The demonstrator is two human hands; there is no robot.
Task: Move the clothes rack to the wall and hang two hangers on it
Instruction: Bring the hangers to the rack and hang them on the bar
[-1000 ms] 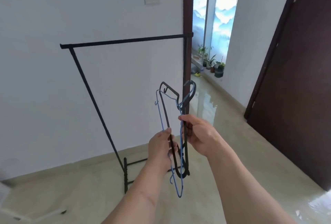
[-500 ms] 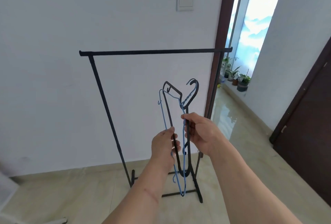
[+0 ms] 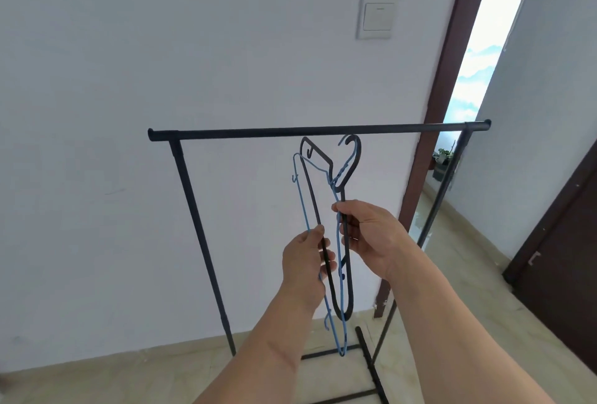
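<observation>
Hangers (image 3: 336, 242), black and blue, tangled; left hand (image 3: 305, 261), right hand (image 3: 371, 235) both grip them; rack (image 3: 316, 130) feet cropped.

Single head-worn view, facing forward and slightly down at the nearby clothes rack (image 3: 318, 128) against the wall (image 3: 129, 80).

Clearances at the clothes rack (image 3: 318, 129)

Top rail bare along its whole length, open to approach from the front; white wall (image 3: 161, 80) close behind limits reach past it. Two hangers (image 3: 329, 226), black and blue, held by left hand (image 3: 305, 263) and right hand (image 3: 371, 235), hooks just below the rail's right half. Left upright, right upright and floor bars bound the opening; door frame (image 3: 442, 97) right of it.
</observation>
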